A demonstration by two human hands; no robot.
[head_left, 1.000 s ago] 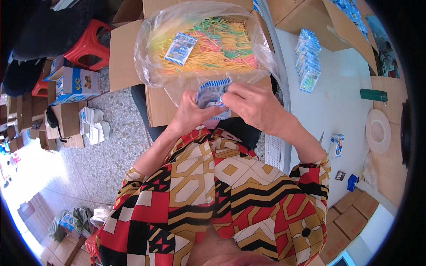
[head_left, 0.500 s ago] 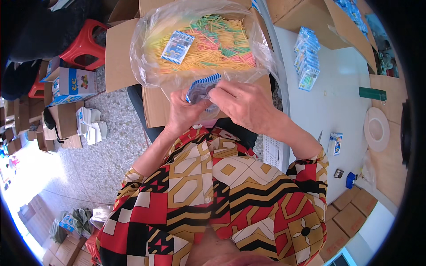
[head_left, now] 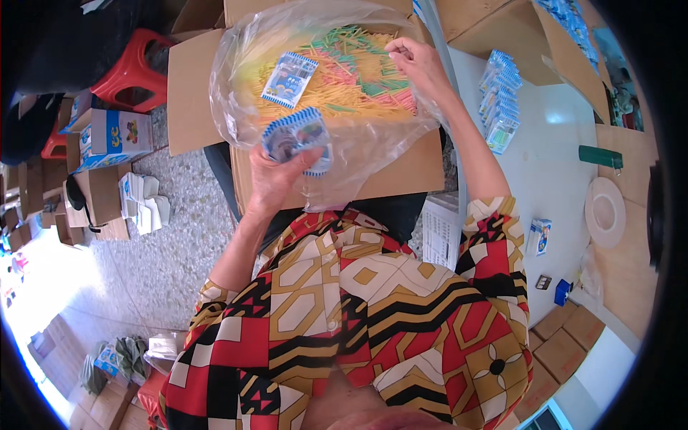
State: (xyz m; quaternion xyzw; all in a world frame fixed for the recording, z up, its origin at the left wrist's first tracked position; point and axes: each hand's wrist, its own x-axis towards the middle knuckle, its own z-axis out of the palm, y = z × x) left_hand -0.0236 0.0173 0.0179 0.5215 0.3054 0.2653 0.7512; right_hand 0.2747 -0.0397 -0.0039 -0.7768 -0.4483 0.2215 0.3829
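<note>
My left hand point(head_left: 276, 175) is closed on a blue-and-white plastic packet point(head_left: 309, 132), thumb across its front; the packet is tilted above the near edge of the box. My right hand point(head_left: 421, 68) reaches over the far right part of the thin sticks point(head_left: 344, 89), fingers loosely bent and apart, with nothing visible between them. The sticks are yellow, green and pink, heaped in a clear plastic liner point(head_left: 229, 107) inside a cardboard box point(head_left: 401, 168). Another blue-and-white packet point(head_left: 289, 80) lies on top of the sticks at the left.
A stack of filled packets point(head_left: 499, 100) lies on the white table point(head_left: 552, 136) to the right, below an open carton point(head_left: 566, 50). A single packet point(head_left: 539, 236), a green object point(head_left: 600, 156) and a round white disc point(head_left: 605, 211) are farther right. On the left stands a red stool point(head_left: 132, 79).
My right hand has left the packet and moved up and right over the sticks. My left hand has shifted left with the packet, which now shows its front.
</note>
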